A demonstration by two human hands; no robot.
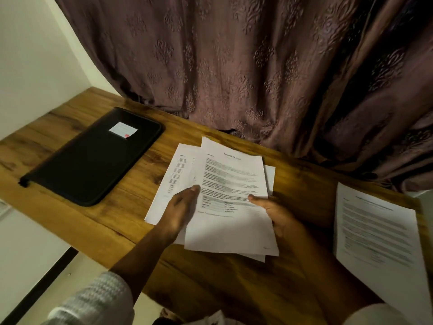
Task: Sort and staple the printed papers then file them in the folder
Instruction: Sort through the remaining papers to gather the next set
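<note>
Nearest you, your left sleeve (93, 299), a pale knit, comes in from the near left corner, and a bit of your right sleeve (375, 315) shows at the near right.

Both forearms reach out over the wooden table (222, 289) to the loose pile of printed papers (168, 184) in the middle. Your left hand (180, 207) is at the left edge of the top sheet (232, 191), thumb laid on its printed face. The hand is blurred, and its fingers look tucked under the edge, so it reads as a pinch. Your right hand (274, 212) grips the same sheet at its right edge, thumb on top and fingers out of sight beneath. The sheet faces you with its text upright. Under it the other pages lie fanned and crooked, their corners sticking out to the left, the far side and the right.

A separate printed sheet (379, 233) lies flat at the right end of the table, apart from the pile.

Further off to the left lies the black folder (93, 156), closed and flat, set at an angle, with a small white label (123, 129) near its far end. It is apart from the pile.

Behind the table hangs a mauve patterned curtain (234, 66), its hem touching the far edge, with a pale wall (35, 43) at the far left.
</note>
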